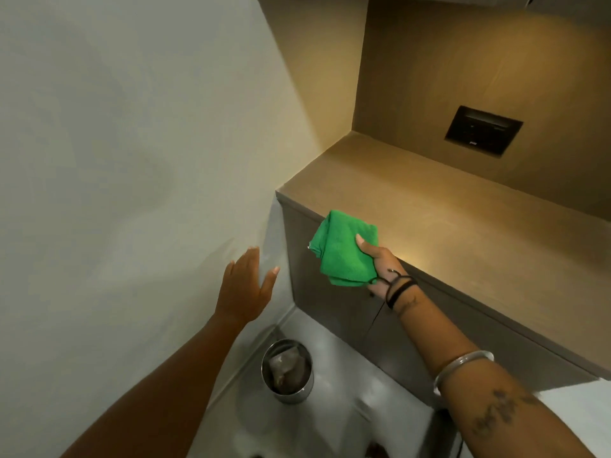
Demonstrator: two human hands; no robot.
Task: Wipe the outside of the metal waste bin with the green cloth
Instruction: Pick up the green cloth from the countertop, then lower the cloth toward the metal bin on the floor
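Observation:
A small round metal waste bin (287,371) stands on the pale floor in the corner, with crumpled paper inside it. My right hand (380,262) is raised well above the bin, in front of the wooden cabinet, and holds a folded green cloth (344,249) between thumb and fingers. My left hand (246,285) is up near the white wall, palm out, fingers spread, holding nothing. Neither hand touches the bin.
A white wall (115,193) fills the left side. A brown wooden cabinet with a countertop (446,219) runs along the right, with a dark panel (482,130) set in the back wall above it. The grey floor (330,408) lies between wall and cabinet.

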